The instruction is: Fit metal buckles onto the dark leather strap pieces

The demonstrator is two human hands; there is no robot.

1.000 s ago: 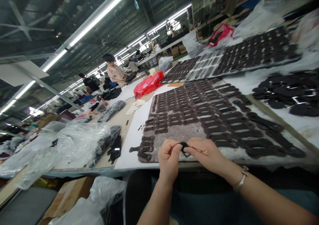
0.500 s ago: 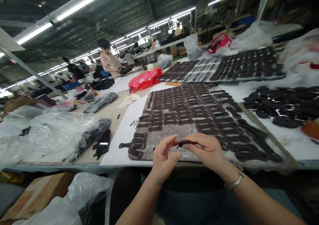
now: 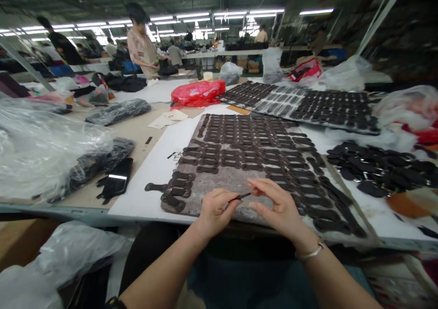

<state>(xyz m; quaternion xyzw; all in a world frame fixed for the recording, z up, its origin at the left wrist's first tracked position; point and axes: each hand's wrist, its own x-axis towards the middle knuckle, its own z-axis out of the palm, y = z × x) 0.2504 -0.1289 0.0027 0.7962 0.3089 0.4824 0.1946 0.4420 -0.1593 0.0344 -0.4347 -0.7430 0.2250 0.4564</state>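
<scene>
My left hand [image 3: 217,212] is closed, pinching a small dark leather tab [image 3: 241,196] between thumb and fingertips, and the tab is seen nearly edge-on. To its right, my right hand [image 3: 277,208] has thumb and fingers apart, with the fingertips close to the tab's free end; whether they touch it I cannot tell. Both hands are above the near edge of a grey board [image 3: 222,185]. Rows of dark brown tabs [image 3: 251,155] with rounded ends lie across that board. A few more tabs [image 3: 179,191] are grouped at its left edge.
Small metal pieces [image 3: 177,155] lie left of the board. A phone [image 3: 119,177] and clear plastic bags [image 3: 44,149] are further left. Black pieces with metal fittings [image 3: 379,167] are heaped at right. Behind are a red bag [image 3: 198,93] and a second loaded board [image 3: 308,104]. A person [image 3: 142,44] stands beyond.
The tab has passed from my right hand's grip to my left hand's. My left fingers have closed on it and my right fingers have opened. The view has levelled.
</scene>
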